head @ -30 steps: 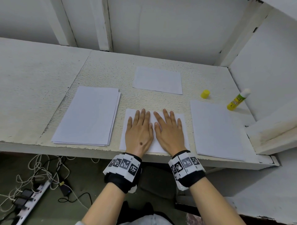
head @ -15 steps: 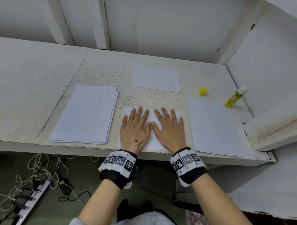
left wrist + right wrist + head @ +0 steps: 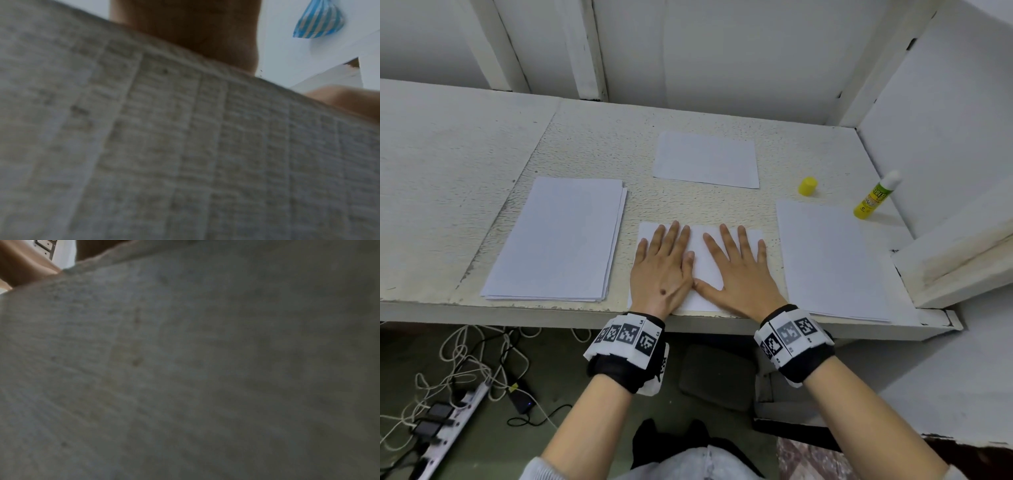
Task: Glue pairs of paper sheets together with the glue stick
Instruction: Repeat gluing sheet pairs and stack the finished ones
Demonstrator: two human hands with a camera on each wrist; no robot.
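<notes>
Both my hands lie flat, fingers straight, on a white paper sheet [image 3: 702, 260] at the table's near edge. My left hand [image 3: 664, 263] presses its left half and my right hand [image 3: 736, 270] its right half, thumbs nearly touching. A yellow glue stick [image 3: 875, 195] stands uncapped and leaning at the far right. Its yellow cap [image 3: 807, 186] lies apart, left of it. A thick stack of white sheets [image 3: 561, 236] lies to the left, another stack [image 3: 828, 260] to the right, and a single sheet [image 3: 707, 159] farther back. Both wrist views show only blurred table surface close up.
White walls close the table [image 3: 465, 164] at the back and right, with a raised ledge [image 3: 959, 270] at the right front. Below the table edge are cables and a power strip [image 3: 448, 421] on the floor. A blue striped bag [image 3: 319, 19] shows in the left wrist view.
Both hands have slid back toward the table's near edge over the sheet, and spread slightly apart.
</notes>
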